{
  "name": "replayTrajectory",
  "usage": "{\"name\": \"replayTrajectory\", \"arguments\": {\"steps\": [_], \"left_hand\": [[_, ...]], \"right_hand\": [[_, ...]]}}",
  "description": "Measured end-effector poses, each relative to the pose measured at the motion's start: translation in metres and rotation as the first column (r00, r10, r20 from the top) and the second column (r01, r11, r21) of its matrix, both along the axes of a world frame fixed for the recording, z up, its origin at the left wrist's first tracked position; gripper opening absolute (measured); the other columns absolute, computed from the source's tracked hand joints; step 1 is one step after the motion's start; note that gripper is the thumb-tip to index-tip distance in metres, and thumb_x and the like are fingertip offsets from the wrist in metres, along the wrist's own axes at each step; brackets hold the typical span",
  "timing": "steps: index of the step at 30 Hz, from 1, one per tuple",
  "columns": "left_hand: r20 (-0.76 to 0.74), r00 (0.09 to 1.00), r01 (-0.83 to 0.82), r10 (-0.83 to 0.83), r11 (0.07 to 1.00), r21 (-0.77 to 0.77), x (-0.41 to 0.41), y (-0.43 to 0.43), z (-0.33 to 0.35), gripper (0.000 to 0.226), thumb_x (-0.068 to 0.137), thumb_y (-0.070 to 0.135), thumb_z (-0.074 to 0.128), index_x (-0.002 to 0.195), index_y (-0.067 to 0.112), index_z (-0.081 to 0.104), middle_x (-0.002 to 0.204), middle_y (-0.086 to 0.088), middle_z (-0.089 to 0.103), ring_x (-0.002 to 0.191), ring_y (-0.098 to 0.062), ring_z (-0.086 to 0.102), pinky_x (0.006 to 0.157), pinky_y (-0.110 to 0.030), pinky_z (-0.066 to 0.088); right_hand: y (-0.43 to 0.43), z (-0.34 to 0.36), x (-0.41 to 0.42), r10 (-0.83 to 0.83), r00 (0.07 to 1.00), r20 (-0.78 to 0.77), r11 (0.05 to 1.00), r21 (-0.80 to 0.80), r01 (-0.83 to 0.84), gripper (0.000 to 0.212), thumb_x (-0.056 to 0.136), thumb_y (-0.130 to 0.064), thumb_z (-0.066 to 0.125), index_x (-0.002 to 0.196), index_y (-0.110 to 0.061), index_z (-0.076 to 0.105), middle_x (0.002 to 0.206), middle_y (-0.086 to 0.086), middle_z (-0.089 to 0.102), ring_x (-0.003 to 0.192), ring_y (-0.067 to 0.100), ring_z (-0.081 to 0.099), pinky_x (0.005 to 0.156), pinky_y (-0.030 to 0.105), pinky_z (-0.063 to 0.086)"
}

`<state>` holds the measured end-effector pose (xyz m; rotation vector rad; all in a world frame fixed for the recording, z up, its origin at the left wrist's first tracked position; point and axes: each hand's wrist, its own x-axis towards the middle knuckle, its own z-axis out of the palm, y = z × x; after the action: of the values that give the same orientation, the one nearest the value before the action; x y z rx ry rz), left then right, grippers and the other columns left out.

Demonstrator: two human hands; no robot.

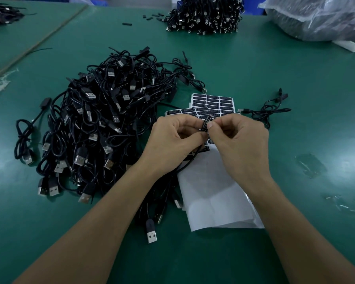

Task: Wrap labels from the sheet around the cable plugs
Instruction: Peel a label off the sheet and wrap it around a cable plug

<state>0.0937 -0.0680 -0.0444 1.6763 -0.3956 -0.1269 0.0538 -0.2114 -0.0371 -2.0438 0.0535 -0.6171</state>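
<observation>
In the centre of the frame the two hands are close together, and both pinch one small cable plug (210,115) just above the label sheet (212,101). The left hand (176,138) grips the plug from the left with curled fingers, and the right hand (240,138) presses a black label (205,123) around it with thumb and forefinger. The cable (190,160) of this plug hangs down under the left hand. A big pile of cables (103,124) lies on the green surface (295,78) at the left. I think the label can go on crooked or with a wrinkle if the tiny plug turns between the fingers. Its sticky edge may also catch a fingertip, and the hanging cable could drag the sheet out of place
</observation>
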Motion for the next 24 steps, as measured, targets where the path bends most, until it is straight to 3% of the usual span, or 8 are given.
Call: {"name": "replayTrajectory", "arguments": {"steps": [5,11,24], "left_hand": [[-0.025,1.000,0.009,-0.010,1.000,-0.023,0.0002,0.0004,-0.0002,0.013,0.085,0.007,0.078,0.096,0.013,0.075,0.080,-0.010,0.077,0.076,-0.027,0.075,0.074,-0.035,0.061],[-0.041,0.999,0.019,-0.021,0.999,-0.029,0.0008,0.0008,0.0002,0.012,0.086,0.005,0.077,0.095,0.013,0.074,0.076,-0.010,0.076,0.064,-0.011,0.069,0.063,-0.023,0.058],[-0.026,0.999,0.034,-0.036,0.998,-0.052,-0.0004,0.0006,0.0016,0.020,0.086,0.001,0.075,0.088,0.021,0.071,0.070,0.000,0.075,0.063,-0.007,0.069,0.061,-0.018,0.055]], "right_hand": [[0.0012,0.0004,-0.0001,-0.003,1.000,0.012,1.000,0.022,0.003,0.025,0.088,-0.017,0.070,0.071,-0.034,0.065,0.069,-0.026,0.067,0.061,-0.006,0.062,0.059,0.006,0.044],[0.0007,0.0012,0.0002,0.000,1.000,0.016,1.000,0.022,-0.001,0.026,0.087,-0.016,0.071,0.069,-0.034,0.065,0.064,-0.028,0.065,0.059,-0.006,0.060,0.058,0.006,0.043],[0.0003,0.0042,-0.0004,-0.009,1.000,-0.007,0.999,0.036,0.010,0.023,0.086,-0.017,0.072,0.069,-0.031,0.067,0.069,-0.021,0.069,0.058,-0.004,0.062,0.058,0.008,0.046]]}}
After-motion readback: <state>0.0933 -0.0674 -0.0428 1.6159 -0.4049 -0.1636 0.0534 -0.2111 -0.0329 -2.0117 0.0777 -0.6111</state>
